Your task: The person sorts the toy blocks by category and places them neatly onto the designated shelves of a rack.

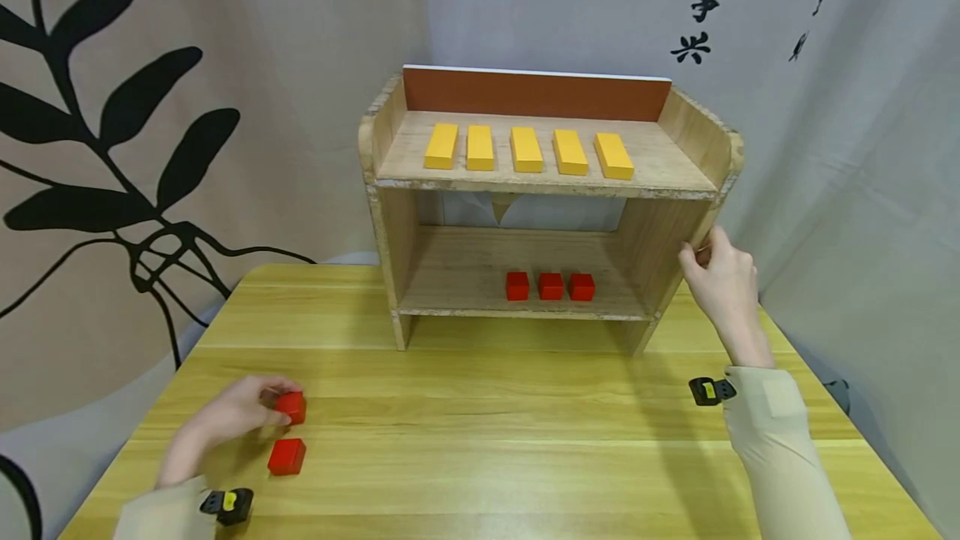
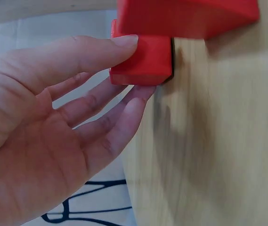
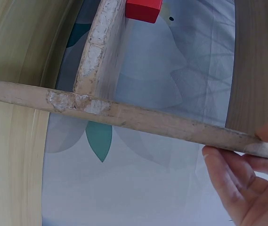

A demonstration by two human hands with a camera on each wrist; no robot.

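At the table's left my left hand (image 1: 243,407) pinches a red block (image 1: 291,407) between thumb and fingers; the left wrist view shows the thumb on one face of this red block (image 2: 148,59) and fingertips at the opposite side. A second red block (image 1: 287,457) lies on the table just nearer to me. My right hand (image 1: 722,282) grips the right side panel of a wooden shelf (image 1: 525,315), and in the right wrist view its thumb and fingers lie on either side of the panel edge (image 3: 171,128).
Three red blocks (image 1: 551,287) stand in a row on the lower shelf board, right of its middle. Several yellow blocks (image 1: 527,149) line the upper board, before a brown back strip (image 1: 536,94). The wooden table (image 1: 450,440) reaches to curtains (image 1: 862,190) behind.
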